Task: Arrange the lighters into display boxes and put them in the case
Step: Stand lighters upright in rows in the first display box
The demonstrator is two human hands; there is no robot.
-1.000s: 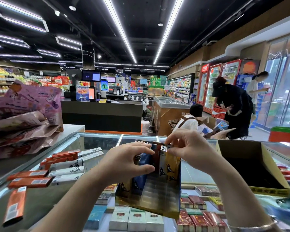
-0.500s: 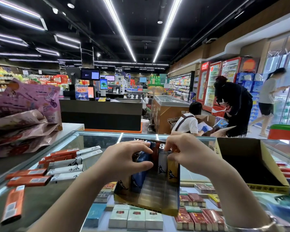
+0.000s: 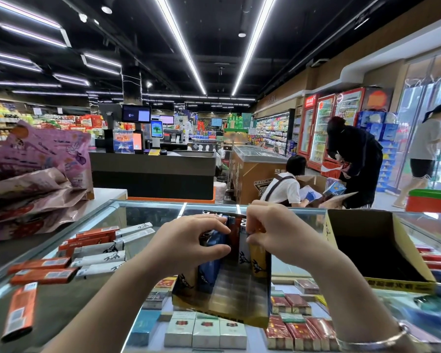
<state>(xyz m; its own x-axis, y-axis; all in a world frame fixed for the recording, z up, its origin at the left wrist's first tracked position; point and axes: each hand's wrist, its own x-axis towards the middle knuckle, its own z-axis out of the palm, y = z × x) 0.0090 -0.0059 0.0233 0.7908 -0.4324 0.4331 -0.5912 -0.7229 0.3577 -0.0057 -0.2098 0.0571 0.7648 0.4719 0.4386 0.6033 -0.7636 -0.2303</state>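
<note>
A gold and black display box (image 3: 239,299) stands on the glass case (image 3: 148,210) in front of me. Several lighters stand upright at its back: blue (image 3: 210,266), red, white (image 3: 243,250) and yellow (image 3: 259,261). My left hand (image 3: 189,240) has its fingers curled round the blue lighters on the left. My right hand (image 3: 275,230) pinches the tops of the white and yellow lighters on the right. Loose orange and white lighters (image 3: 97,250) lie on the glass to the left.
A second, empty display box (image 3: 397,284) sits on the glass at right. Purple snack bags (image 3: 31,174) pile up at left. Cigarette packs (image 3: 206,332) show under the glass. People stand and crouch beyond the case near the fridges.
Both hands have dropped a little lower onto the lighters in the box and moved closer together. A person at the right has walked further toward the door.
</note>
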